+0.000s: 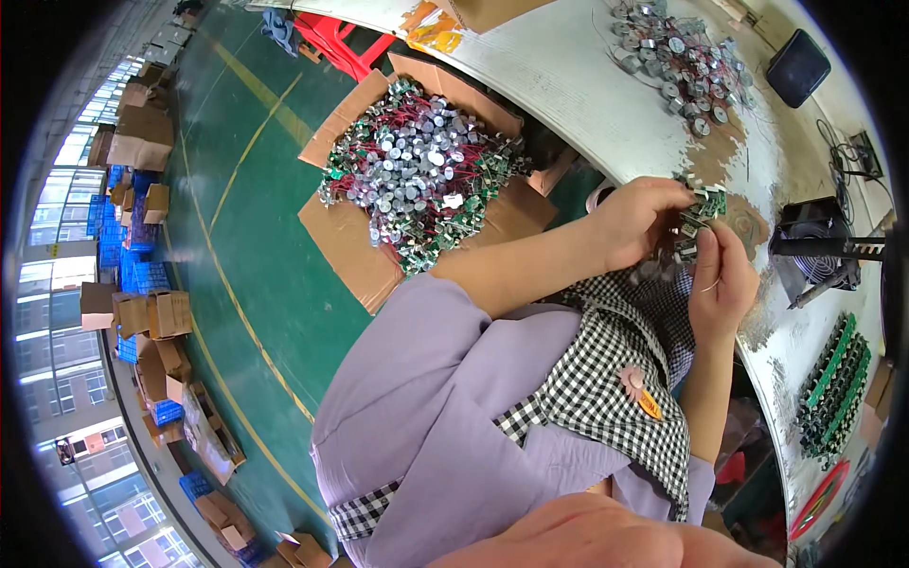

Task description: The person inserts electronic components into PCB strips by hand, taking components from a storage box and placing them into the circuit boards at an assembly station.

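In front of my chest, over the table's near edge, my left hand (pixel 646 225) is closed on small green circuit boards (pixel 712 203). Close below it, my right hand (pixel 724 284) pinches the edge of the same cluster between thumb and fingertips. A few round silver parts hang blurred under my left hand, and the fingers partly hide how they join the boards. To the left, an open cardboard box (pixel 343 244) is heaped with silver discs (pixel 407 166) on red wires and green boards. Another pile of silver discs with red wires (pixel 677 66) lies on the table's far part.
The worn white table (pixel 578 71) curves around me. On its right stand a small black fan (pixel 816 244), a dark flat device (pixel 798 68) with cables nearby, and rows of green boards (pixel 833 388). A red stool (pixel 346 43) stands behind the box. Cartons and blue crates line the far left.
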Demonstrator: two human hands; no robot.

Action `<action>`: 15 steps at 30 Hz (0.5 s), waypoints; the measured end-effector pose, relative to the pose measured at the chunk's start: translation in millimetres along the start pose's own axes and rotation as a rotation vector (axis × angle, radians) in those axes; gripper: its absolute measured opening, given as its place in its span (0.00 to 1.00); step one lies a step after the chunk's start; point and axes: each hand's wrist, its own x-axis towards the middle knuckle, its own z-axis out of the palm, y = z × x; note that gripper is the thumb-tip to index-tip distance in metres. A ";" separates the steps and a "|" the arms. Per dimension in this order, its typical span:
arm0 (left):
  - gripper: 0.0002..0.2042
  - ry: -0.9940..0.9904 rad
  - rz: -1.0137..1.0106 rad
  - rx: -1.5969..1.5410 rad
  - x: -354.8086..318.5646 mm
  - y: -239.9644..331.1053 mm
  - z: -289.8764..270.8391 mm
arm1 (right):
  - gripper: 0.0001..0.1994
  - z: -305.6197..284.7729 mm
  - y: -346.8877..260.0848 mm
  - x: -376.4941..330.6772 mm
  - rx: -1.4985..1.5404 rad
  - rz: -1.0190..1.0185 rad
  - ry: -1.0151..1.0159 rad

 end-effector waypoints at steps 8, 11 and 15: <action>0.09 0.078 0.450 1.213 -43.2 12.5 -20.6 | 0.09 17.0 -7.2 -1.4 0.079 0.094 -0.055; 0.11 0.531 0.362 0.856 -45.5 69.9 -52.4 | 0.12 21.5 0.8 -5.5 0.113 0.013 0.002; 0.06 0.617 0.737 0.343 -38.2 137.4 -145.4 | 0.12 14.9 7.9 -19.8 0.110 0.070 0.010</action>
